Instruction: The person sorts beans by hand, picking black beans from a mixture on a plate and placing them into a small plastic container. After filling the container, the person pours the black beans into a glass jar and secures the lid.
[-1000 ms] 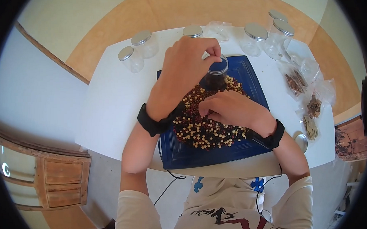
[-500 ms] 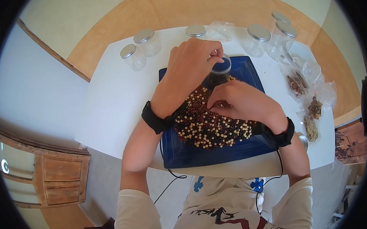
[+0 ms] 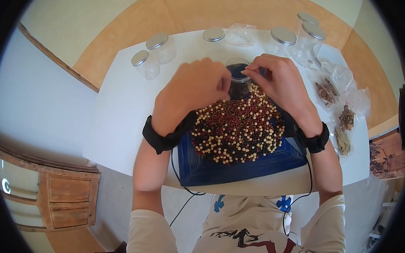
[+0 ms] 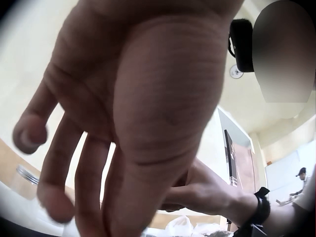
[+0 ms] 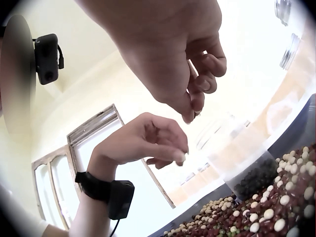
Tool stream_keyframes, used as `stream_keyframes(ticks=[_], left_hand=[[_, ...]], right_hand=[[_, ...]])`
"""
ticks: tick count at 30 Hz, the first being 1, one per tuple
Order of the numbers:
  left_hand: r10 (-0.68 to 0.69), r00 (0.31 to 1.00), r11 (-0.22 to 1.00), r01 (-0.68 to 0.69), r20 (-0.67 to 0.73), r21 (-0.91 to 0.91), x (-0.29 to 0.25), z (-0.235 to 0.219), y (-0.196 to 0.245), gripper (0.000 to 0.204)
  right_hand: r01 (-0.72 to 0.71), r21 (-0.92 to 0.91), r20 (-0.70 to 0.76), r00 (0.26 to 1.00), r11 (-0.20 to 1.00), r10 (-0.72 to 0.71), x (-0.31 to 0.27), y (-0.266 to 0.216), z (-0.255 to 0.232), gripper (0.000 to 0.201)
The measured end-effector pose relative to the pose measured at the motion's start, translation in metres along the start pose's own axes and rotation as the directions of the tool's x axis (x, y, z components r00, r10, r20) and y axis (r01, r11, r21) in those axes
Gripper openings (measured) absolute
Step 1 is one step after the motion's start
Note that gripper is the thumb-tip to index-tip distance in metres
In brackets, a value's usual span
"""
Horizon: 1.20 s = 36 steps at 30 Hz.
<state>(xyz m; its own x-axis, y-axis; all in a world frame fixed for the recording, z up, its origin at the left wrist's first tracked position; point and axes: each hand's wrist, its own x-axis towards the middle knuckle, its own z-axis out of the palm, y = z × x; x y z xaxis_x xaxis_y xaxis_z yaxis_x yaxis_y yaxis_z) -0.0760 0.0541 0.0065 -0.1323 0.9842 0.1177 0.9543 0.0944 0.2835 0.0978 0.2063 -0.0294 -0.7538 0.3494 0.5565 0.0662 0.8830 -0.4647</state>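
A clear open jar (image 3: 239,88) stands on the blue tray (image 3: 240,172), by the far edge of a spread of mixed beans (image 3: 238,125). In the right wrist view, dark beans (image 5: 256,178) fill its lower part. My right hand (image 3: 281,86) is at the jar's mouth; in the right wrist view its thumb and finger pinch a small dark bean (image 5: 196,114). My left hand (image 3: 190,87), blurred, hovers left of the jar over the bean pile's edge. Its fingers (image 5: 163,133) curl loosely, with nothing visible between them.
Lidded clear jars stand at the back left (image 3: 162,50), back middle (image 3: 214,35) and back right (image 3: 282,39). Plastic bags of dried spices (image 3: 346,118) lie along the table's right side. A black cable (image 3: 175,172) hangs over the near edge.
My right hand has risen from the beans to the jar's mouth. My left hand has moved from over the jar down and left. More of the bean pile shows.
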Motion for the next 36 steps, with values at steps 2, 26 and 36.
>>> stream_keyframes(ticks=[2, 26, 36], left_hand=[[-0.02, 0.987, 1.0, 0.017, 0.158, 0.019, -0.005, 0.005, -0.001, 0.012], [-0.031, 0.952, 0.983, -0.027, 0.305, 0.183, 0.001, 0.034, 0.006, 0.007], [0.078, 0.994, 0.997, -0.077, 0.077, -0.02, -0.001, 0.007, -0.007, 0.009]], right_hand=[[0.012, -0.051, -0.026, 1.0, 0.999, -0.013, -0.001, 0.004, 0.004, 0.012], [0.113, -0.318, -0.039, 0.99, 0.941, -0.132, -0.004, 0.009, 0.01, 0.027], [0.136, -0.352, -0.05, 0.985, 0.926, -0.164, -0.004, 0.011, 0.014, 0.024]])
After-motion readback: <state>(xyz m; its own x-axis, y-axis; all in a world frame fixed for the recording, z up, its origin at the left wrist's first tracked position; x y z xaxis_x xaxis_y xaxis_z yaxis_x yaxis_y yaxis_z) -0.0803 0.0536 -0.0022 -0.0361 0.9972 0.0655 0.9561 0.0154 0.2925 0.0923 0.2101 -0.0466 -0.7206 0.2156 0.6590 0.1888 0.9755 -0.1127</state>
